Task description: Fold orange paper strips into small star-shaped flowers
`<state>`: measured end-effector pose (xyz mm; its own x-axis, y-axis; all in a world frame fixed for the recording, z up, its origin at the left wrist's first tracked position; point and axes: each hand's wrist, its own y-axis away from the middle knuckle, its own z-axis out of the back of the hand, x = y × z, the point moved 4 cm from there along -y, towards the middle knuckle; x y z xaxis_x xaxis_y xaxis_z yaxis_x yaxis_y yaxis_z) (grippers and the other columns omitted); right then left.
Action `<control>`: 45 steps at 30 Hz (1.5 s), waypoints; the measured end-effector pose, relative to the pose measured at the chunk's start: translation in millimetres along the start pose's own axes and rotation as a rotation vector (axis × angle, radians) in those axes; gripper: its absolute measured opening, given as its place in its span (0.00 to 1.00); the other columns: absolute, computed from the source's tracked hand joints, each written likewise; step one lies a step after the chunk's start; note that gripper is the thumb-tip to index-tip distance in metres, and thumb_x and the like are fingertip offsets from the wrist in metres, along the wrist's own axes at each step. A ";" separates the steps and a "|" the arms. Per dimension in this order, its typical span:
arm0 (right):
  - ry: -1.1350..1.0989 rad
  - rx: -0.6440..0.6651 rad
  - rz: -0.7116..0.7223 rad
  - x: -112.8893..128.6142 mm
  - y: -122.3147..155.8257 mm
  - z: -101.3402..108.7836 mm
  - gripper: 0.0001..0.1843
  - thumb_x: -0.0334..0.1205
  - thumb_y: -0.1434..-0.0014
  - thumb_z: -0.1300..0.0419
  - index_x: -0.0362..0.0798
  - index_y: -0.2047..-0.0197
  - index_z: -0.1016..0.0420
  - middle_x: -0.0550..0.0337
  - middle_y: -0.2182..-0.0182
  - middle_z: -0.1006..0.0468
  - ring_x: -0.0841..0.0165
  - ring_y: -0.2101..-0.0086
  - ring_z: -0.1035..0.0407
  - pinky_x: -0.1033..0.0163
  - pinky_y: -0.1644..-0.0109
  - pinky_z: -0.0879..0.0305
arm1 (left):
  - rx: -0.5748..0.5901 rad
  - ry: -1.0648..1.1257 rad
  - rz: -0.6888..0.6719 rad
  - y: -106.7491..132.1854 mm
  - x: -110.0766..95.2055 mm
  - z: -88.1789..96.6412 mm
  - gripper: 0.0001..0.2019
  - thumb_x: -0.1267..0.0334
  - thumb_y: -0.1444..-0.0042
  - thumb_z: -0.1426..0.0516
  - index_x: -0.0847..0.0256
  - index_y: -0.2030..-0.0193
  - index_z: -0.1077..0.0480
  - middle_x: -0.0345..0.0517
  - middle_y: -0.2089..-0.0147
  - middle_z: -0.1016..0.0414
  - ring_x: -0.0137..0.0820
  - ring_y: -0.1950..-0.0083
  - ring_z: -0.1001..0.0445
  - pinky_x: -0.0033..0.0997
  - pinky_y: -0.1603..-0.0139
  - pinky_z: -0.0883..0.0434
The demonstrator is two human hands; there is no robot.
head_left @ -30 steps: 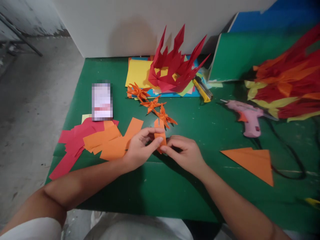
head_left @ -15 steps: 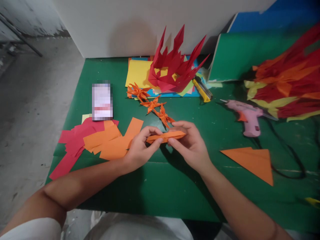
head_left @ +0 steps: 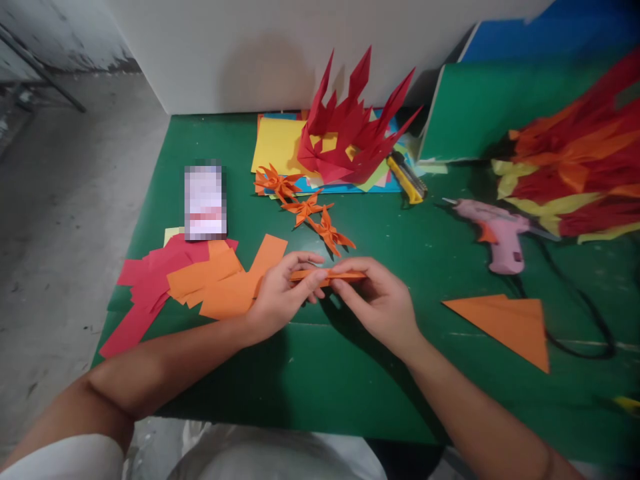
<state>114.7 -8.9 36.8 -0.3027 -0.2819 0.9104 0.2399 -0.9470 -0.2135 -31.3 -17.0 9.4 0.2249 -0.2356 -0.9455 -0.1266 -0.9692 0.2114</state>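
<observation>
A narrow folded strip of orange paper (head_left: 327, 276) is held level above the table between both hands. My left hand (head_left: 283, 293) pinches its left part between thumb and fingers. On the other side my right hand (head_left: 383, 300) grips it, thumb in front and fingers behind, both thumbs close to its middle. Just beyond the hands lie several folded orange paper flowers (head_left: 330, 230) in a slanting row. Loose orange paper pieces (head_left: 227, 293) sit beside my left hand, overlapping red paper strips (head_left: 155, 267).
A red pointed paper crown (head_left: 345, 150) stands on coloured sheets (head_left: 275, 143), with a yellow cutter (head_left: 407, 180) beside it. To the right are a pink glue gun (head_left: 503, 233), a folded orange sheet (head_left: 515, 327) and a red-orange paper piece (head_left: 575, 160). A phone (head_left: 205, 200) lies left.
The paper strip has been turned and pressed flatter, so less of its face shows. My right fingers have come down onto its back edge, nearer the left hand.
</observation>
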 end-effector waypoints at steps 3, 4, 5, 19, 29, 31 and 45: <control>0.066 0.015 0.077 3.1 0.8 0.1 0.07 0.32 0.43 0.41 0.51 0.60 0.29 0.60 0.65 0.23 0.69 0.65 0.27 0.64 0.60 0.30 | 0.003 -0.055 0.029 0.5 -1.0 0.3 0.15 0.51 0.47 0.41 0.63 0.66 0.31 0.37 0.75 0.30 0.20 0.78 0.31 0.18 0.77 0.32; 0.077 0.023 0.097 3.9 1.2 0.1 0.08 0.31 0.43 0.41 0.51 0.59 0.29 0.60 0.65 0.23 0.69 0.64 0.27 0.64 0.59 0.30 | -0.006 -0.059 0.036 0.8 -1.7 0.4 0.15 0.51 0.46 0.41 0.63 0.68 0.32 0.37 0.76 0.30 0.19 0.78 0.31 0.18 0.77 0.32; 0.081 0.029 0.110 4.3 1.6 0.2 0.09 0.31 0.43 0.42 0.51 0.59 0.29 0.60 0.64 0.23 0.69 0.63 0.27 0.64 0.59 0.30 | -0.016 -0.058 0.041 1.1 -2.3 0.4 0.15 0.51 0.47 0.41 0.63 0.68 0.32 0.37 0.77 0.31 0.19 0.79 0.32 0.18 0.77 0.32; 0.206 -0.043 0.114 8.7 0.8 0.3 0.03 0.34 0.42 0.41 0.51 0.63 0.28 0.61 0.68 0.21 0.70 0.69 0.26 0.65 0.63 0.29 | -0.047 -0.081 0.054 4.0 1.4 -0.7 0.13 0.56 0.49 0.38 0.63 0.71 0.34 0.38 0.75 0.28 0.22 0.77 0.27 0.20 0.76 0.29; 0.203 0.022 0.204 9.1 0.8 -1.3 0.08 0.30 0.42 0.42 0.52 0.60 0.27 0.62 0.67 0.21 0.70 0.66 0.26 0.65 0.61 0.29 | 0.012 -0.055 0.103 2.9 -1.7 -2.1 0.13 0.55 0.49 0.39 0.63 0.71 0.36 0.35 0.78 0.32 0.20 0.81 0.31 0.18 0.81 0.33; 0.199 0.008 0.203 10.0 0.7 -0.8 0.09 0.29 0.43 0.42 0.51 0.61 0.27 0.62 0.67 0.21 0.71 0.67 0.26 0.65 0.62 0.30 | 0.020 -0.065 0.101 2.7 -2.2 -2.1 0.14 0.54 0.48 0.40 0.63 0.71 0.36 0.35 0.79 0.32 0.19 0.82 0.32 0.17 0.82 0.34; 0.215 -0.123 0.252 14.7 0.4 -1.3 0.06 0.30 0.46 0.39 0.51 0.68 0.26 0.61 0.71 0.22 0.68 0.68 0.27 0.62 0.62 0.30 | 0.040 -0.044 0.088 2.4 0.5 -2.2 0.15 0.53 0.49 0.39 0.63 0.72 0.35 0.39 0.78 0.29 0.22 0.79 0.29 0.19 0.80 0.33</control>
<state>109.1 -13.7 49.6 -0.4385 -0.5230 0.7309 0.2232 -0.8511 -0.4751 -29.4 -19.5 10.0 0.1685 -0.3151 -0.9340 -0.1830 -0.9411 0.2845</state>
